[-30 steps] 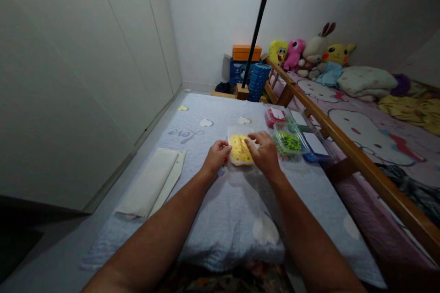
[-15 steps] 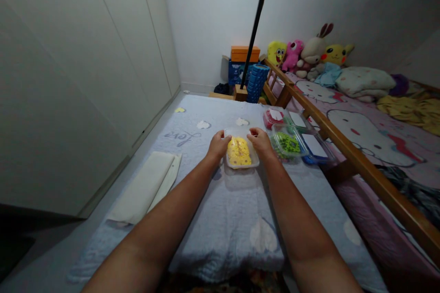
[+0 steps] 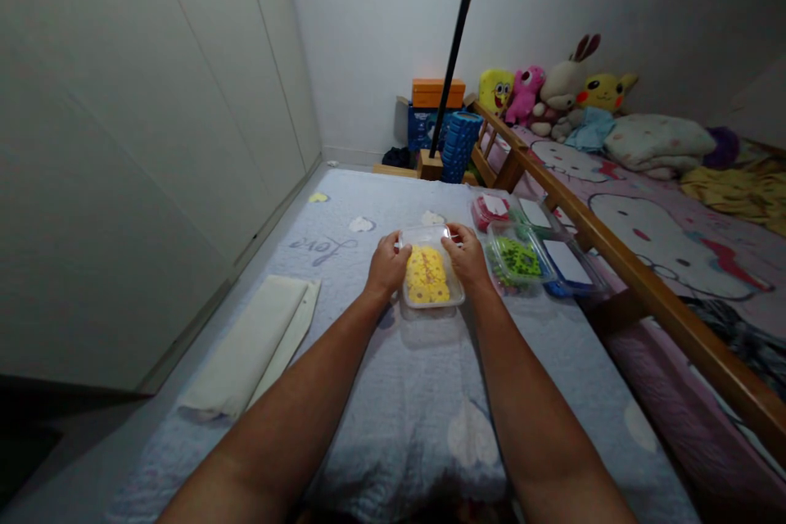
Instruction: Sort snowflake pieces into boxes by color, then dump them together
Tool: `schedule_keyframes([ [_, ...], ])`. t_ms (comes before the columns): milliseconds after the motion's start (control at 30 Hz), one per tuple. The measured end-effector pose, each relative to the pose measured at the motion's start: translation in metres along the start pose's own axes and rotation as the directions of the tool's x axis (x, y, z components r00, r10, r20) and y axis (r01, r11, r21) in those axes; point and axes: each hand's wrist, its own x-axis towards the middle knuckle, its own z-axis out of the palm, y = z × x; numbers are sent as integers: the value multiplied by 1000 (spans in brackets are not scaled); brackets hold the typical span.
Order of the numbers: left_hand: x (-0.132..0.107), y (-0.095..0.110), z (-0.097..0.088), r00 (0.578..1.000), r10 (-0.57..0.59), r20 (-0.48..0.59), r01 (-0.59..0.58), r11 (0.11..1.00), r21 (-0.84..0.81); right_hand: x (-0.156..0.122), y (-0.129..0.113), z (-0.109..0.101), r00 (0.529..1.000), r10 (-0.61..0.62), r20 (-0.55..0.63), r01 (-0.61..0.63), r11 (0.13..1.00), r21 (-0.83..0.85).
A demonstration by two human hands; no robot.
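A clear plastic container (image 3: 432, 304) with several yellow pieces (image 3: 427, 272) inside is held between my two hands, above the blue cloth (image 3: 430, 393). My left hand (image 3: 389, 264) grips its left side, thumb on the rim. On the opposite side my right hand (image 3: 465, 257) is closed around the edge in the same way. The container leans so that its contents face me. To the right of my right hand stands another clear container with green pieces (image 3: 517, 259), its surface close to my wrist.
Behind the green pieces are boxes with red pieces (image 3: 489, 214) and a white label (image 3: 534, 213); a blue one (image 3: 571, 288) sits to their right. A folded cream cloth (image 3: 251, 344) lies at left. A wooden bed rail (image 3: 614, 270) borders the right side.
The yellow container has tilted a little more toward me, its far edge rising. Both hands stay on its sides. The view has shifted slightly.
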Motion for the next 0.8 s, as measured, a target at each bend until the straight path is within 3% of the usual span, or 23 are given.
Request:
schedule_keyframes([
  [200, -3, 5, -1, 996, 90, -2, -89, 989, 115, -5, -11, 1, 998, 54, 28, -56, 996, 68],
  [400, -3, 5, -1, 991, 128, -47, -123, 989, 86, -7, -26, -1, 999, -40, -11, 40, 998, 57],
  [567, -3, 5, -3, 976, 215, -34, -205, 962, 179, -8, -33, -2, 998, -58, -18, 59, 994, 87],
  [667, -5, 10, -4, 970, 238, -49, -223, 951, 212, -7, -34, -4, 1000, -17, -12, 18, 999, 46],
  [800, -8, 18, -5, 975, 208, -74, -199, 974, 110, -7, -31, -12, 993, 102, 55, -97, 992, -86],
])
